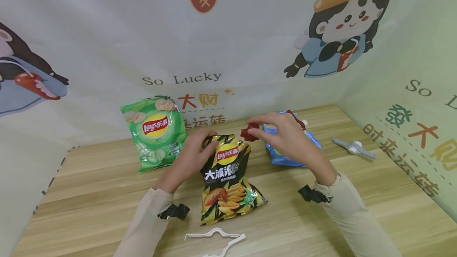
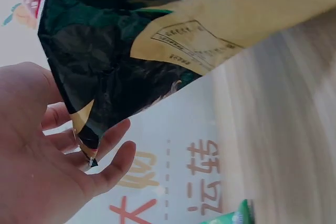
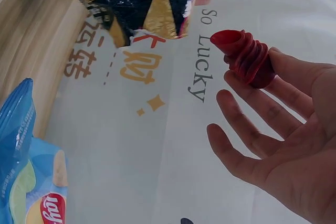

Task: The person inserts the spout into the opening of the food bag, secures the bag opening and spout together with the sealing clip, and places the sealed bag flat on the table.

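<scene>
A black and gold Lay's chip bag (image 1: 228, 177) stands tilted on the table in the head view. My left hand (image 1: 191, 154) holds it by its upper left corner, with the fingers behind the bag in the left wrist view (image 2: 52, 145). At the bag's upper right, my right hand (image 1: 285, 134) pinches a small dark red ribbed piece (image 3: 249, 61) with a slanted open mouth, like a spout, between thumb and fingers. The red piece is apart from the bag's top edge in the right wrist view.
A green Lay's bag (image 1: 157, 134) leans on the back wall at left. Behind my right hand lies a blue Lay's bag (image 1: 285, 158) with a dark red strip at its top. A grey clip (image 1: 353, 148) lies at right, an opened white clip (image 1: 216, 234) in front.
</scene>
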A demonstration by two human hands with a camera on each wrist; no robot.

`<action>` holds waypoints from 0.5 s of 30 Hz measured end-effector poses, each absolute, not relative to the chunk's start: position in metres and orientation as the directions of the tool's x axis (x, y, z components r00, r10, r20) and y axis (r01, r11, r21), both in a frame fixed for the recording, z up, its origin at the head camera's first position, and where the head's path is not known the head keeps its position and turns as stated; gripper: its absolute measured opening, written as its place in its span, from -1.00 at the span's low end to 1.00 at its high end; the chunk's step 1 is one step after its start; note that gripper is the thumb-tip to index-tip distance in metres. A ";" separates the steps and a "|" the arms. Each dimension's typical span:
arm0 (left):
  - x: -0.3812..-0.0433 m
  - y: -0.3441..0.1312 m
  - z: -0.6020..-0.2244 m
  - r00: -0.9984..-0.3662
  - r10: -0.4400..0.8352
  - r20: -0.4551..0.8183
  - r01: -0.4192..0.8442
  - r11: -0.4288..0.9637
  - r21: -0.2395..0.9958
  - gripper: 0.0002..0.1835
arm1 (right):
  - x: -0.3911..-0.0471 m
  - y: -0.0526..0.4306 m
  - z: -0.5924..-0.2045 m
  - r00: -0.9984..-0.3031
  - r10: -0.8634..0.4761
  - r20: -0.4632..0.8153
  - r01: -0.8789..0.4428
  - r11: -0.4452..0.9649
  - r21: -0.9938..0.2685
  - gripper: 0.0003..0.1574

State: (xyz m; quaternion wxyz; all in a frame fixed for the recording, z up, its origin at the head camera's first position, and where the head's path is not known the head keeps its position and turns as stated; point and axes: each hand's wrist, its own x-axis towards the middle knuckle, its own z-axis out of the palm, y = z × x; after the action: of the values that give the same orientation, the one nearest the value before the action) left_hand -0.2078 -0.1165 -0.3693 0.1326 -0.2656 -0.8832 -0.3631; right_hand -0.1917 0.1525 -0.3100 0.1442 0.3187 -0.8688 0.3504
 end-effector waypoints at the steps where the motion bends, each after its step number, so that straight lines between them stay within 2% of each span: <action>1: -0.206 -0.117 -0.368 -0.819 0.371 0.438 0.572 0.593 0.566 -0.79 | -0.192 0.153 -0.310 -0.755 -0.449 0.478 -0.655 0.557 -0.511 -0.64; 7: -0.200 -0.118 -0.355 -0.787 0.388 0.479 0.612 0.586 0.531 -0.76 | -0.191 0.155 -0.305 -0.766 -0.422 0.485 -0.641 0.566 -0.519 -0.65; 15: -0.186 -0.118 -0.339 -0.776 0.425 0.466 0.629 0.575 0.522 -0.77 | -0.189 0.158 -0.304 -0.756 -0.427 0.496 -0.654 0.531 -0.540 -0.69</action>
State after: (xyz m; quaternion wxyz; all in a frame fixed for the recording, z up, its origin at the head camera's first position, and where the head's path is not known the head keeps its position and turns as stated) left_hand -0.1857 -0.1176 -0.3389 0.1464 -0.3011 -0.8753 -0.3488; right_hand -0.1894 0.1584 -0.3038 0.1535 0.3136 -0.8612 0.3693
